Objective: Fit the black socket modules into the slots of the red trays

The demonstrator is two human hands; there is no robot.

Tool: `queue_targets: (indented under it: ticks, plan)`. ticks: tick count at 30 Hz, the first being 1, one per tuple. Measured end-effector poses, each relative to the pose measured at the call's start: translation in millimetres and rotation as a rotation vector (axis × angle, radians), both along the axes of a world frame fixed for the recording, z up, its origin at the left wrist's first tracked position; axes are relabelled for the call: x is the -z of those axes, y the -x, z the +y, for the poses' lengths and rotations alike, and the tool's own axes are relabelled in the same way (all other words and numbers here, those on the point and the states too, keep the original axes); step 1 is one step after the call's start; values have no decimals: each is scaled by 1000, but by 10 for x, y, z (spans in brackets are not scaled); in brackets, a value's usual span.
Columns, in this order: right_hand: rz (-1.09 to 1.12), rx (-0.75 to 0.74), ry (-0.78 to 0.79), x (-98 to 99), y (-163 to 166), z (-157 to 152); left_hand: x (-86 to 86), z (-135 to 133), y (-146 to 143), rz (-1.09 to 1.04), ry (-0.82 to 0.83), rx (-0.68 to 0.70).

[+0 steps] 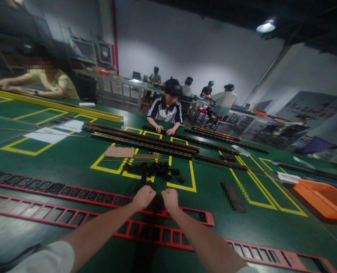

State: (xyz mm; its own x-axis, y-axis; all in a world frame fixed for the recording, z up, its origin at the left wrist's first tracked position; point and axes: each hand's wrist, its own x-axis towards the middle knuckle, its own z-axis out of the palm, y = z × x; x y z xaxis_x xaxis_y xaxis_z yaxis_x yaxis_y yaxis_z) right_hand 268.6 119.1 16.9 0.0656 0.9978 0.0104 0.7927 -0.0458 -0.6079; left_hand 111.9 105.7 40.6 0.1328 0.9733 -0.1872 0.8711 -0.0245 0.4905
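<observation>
My left hand and my right hand are held close together with a small gap between them, fingers curled into fists. Whatever they may grip is hidden from this angle. Both are over a long red slotted frame, whose left part carries a row of black parts. Nearer to me lies a second red slotted frame, its slots open, with my forearms crossing above it. A loose heap of small black pieces sits just beyond my hands on the green table.
Long dark strips lie across the table, near a cardboard piece and thin sticks. An orange bin stands at right. A person works opposite; another handles a yellow bar at left.
</observation>
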Motion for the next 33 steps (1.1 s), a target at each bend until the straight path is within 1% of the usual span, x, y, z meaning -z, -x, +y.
queue_targets:
  ticks: [4, 9, 11, 13, 16, 17, 18, 19, 20, 22, 24, 26, 28, 31, 33]
  plan:
    - [95, 31, -39, 45, -44, 72, 7, 13, -24, -18, -9, 39]
    - [145, 76, -117, 104, -85, 112, 36, 22, -37, -25, -60, 66]
    - [155, 105, -169, 117, -84, 85, 58, 1, -30, -33, -113, 82]
    - [166, 116, -228, 115, -72, 42, 74, -32, -20, -55, -198, 112]
    - [185, 83, -304, 77, -66, -9, 77, -59, 7, -98, -337, 163]
    - [173, 28, -333, 53, -79, -15, 75, -54, 22, -109, -377, 185]
    - [140, -60, -363, 21, -103, -15, 74, -40, 41, -114, -416, 227]
    - [83, -181, -389, -18, -137, -11, 73, -20, 66, -112, -450, 296]
    - [7, -323, -406, -64, -180, -5, 74, 6, 97, -101, -477, 388]
    - [-165, -597, -399, -176, -281, 4, 69, 63, 180, -61, -508, 617]
    - [-308, -800, -338, -304, -372, -1, 45, 113, 282, -11, -502, 817]
    - [-418, -968, -270, -431, -422, -21, -12, 146, 376, 36, -486, 962]
    - [-502, -1119, -239, -541, -413, -48, -95, 159, 429, 75, -472, 1087]
    - [-594, -1306, -312, -676, -330, -62, -238, 164, 408, 90, -489, 1278]
    - [-656, -1428, -381, -763, -284, -30, -330, 189, 351, 86, -505, 1379]
